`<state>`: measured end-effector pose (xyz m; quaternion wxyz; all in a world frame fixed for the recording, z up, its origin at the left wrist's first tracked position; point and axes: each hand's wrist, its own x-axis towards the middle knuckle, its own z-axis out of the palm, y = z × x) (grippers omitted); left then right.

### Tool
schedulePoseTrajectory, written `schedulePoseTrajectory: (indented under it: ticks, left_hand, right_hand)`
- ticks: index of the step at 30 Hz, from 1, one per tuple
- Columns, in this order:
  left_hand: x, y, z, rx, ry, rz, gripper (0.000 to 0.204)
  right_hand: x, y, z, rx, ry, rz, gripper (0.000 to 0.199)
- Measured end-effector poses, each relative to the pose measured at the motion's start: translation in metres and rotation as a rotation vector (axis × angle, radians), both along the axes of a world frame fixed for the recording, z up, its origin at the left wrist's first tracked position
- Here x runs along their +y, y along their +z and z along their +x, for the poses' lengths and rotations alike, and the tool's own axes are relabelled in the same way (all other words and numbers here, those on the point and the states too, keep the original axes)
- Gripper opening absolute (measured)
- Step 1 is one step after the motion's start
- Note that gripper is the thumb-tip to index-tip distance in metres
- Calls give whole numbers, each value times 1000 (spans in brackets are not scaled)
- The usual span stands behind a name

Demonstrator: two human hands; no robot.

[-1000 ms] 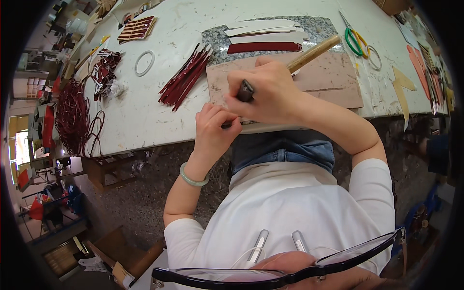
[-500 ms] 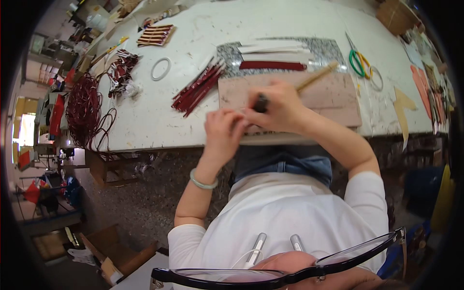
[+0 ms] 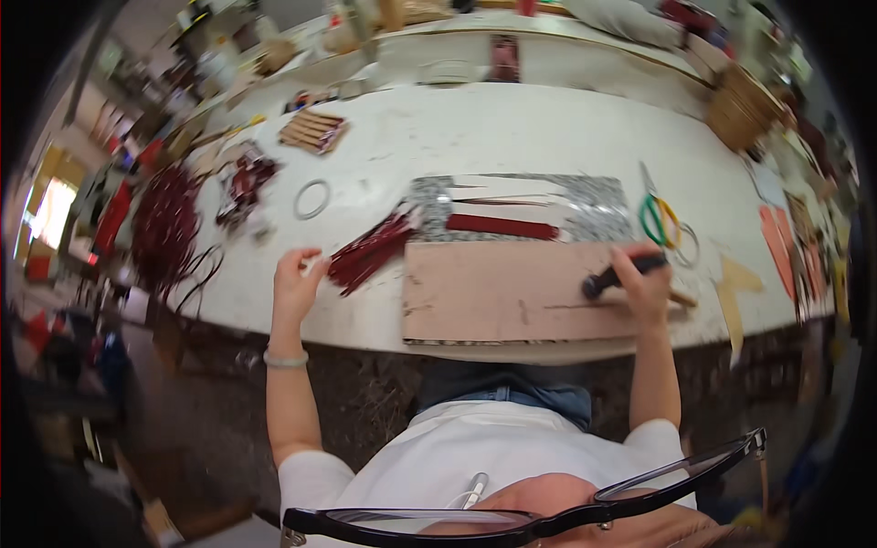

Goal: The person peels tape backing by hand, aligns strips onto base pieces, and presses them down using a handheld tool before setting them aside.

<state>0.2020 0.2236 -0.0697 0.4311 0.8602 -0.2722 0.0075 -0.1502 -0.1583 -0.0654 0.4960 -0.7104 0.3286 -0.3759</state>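
A pinkish-brown board point(image 3: 498, 297) lies on the white table point(image 3: 512, 137) in front of me. My right hand point(image 3: 644, 283) rests on the board's right end, closed around a black-handled tool point(image 3: 614, 276). My left hand point(image 3: 297, 281) has spread fingers at the table's near edge, left of the board. It holds nothing and reaches toward a bundle of dark red strips point(image 3: 370, 251). Behind the board a speckled grey slab point(image 3: 530, 208) carries a dark red strip point(image 3: 501, 226) and pale pointed strips.
Green-handled scissors point(image 3: 660, 217) lie right of the slab. A tape ring point(image 3: 311, 198), a small stack of tan strips point(image 3: 313, 131) and a dark red coil point(image 3: 166, 224) sit at the left. Orange cut shapes point(image 3: 776, 237) and a basket point(image 3: 742, 111) are at the right.
My hands have parted. The left one left the board and moved out to the left toward the red strips; the right slid to the board's right end with the tool.
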Motion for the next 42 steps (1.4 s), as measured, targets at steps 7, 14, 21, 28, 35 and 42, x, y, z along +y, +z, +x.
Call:
schedulePoseTrajectory:
  ticks: [7, 14, 21, 28, 35, 42]
  left_hand:
    - [14, 44, 131, -267, 297, 236, 20]
    - [49, 33, 236, -263, 266, 991, 24]
    - [-5, 24, 223, 40, 347, 1063, 36]
    - [1, 15, 224, -134, 476, 897, 30]
    - [74, -3, 296, -180, 609, 1089, 26]
    - [24, 24, 238, 108, 387, 926, 20]
  right_hand:
    - [-14, -8, -22, -37, -36, 9, 16]
    - [-9, -6, -15, -51, -26, -69, 14]
    - [1, 9, -9, -61, -122, -55, 17]
    - [2, 9, -7, -61, -112, 9, 19]
    - [5, 7, 0, -122, -66, -20, 16]
    - [5, 7, -5, -75, -119, -60, 16]
